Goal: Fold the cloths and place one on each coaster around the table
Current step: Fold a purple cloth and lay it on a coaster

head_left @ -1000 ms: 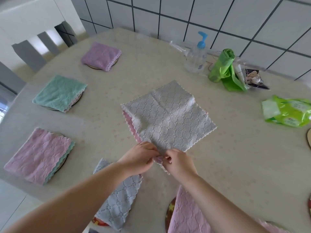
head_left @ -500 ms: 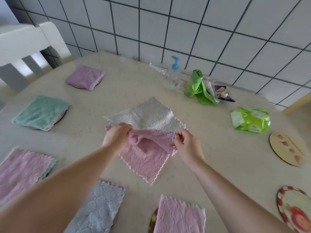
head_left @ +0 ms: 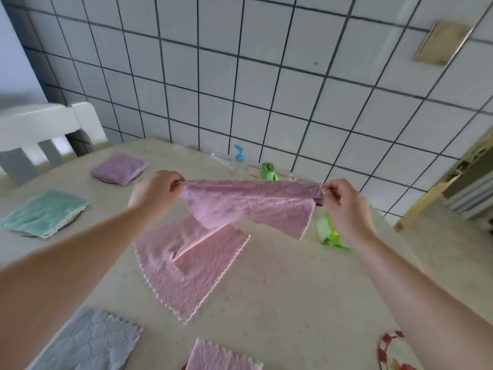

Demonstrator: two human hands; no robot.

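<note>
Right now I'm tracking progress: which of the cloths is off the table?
The pink cloth stretched between the left hand and right hand; both pinch its top corners. The others lie on the table.

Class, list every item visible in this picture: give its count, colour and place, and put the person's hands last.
held cloth: 1, pink, stretched in the air between both hands
flat cloth: 1, pink, table centre
folded purple cloth: 1, far left, on a coaster
folded green cloth: 1, left edge, on a coaster
grey cloth: 1, near left
near pink cloth: 1, bottom edge
red-patterned coaster: 1, bare, near right
green roll: 1, by the wall
pump bottle: 1, clear, blue top, by the wall
green packet: 1, right
white chair: 1, far left
left hand: pinches one corner
right hand: pinches the other
</note>
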